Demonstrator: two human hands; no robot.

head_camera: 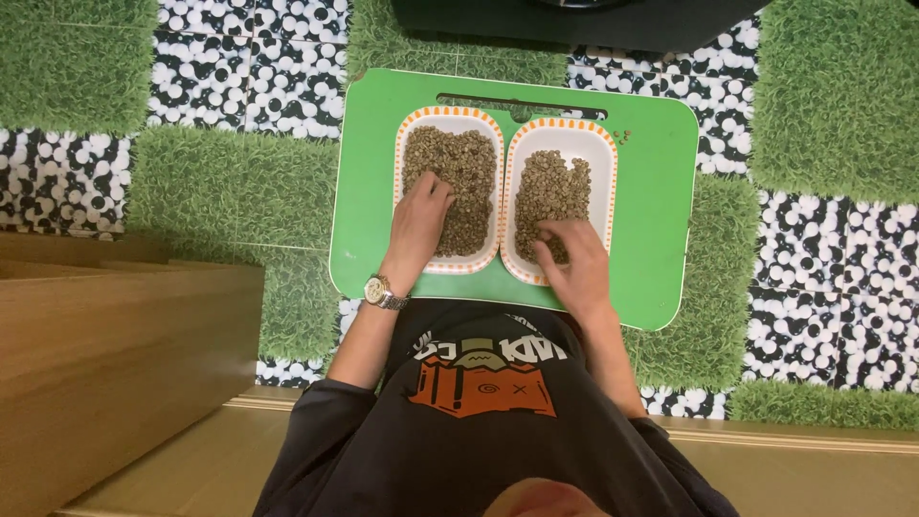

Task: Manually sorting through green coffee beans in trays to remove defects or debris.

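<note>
i see a bright green plastic tray (651, 191), two white oblong dishes with orange-dashed rims (450, 117) holding olive-brown beans (459, 182), and green-grass and black-white pebble floor tiles (842, 239).

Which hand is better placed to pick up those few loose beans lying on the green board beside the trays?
The right hand, probably. The loose beans lie beyond the right tray, on its side. The left hand rests in the left tray and would have to cross over.
</note>
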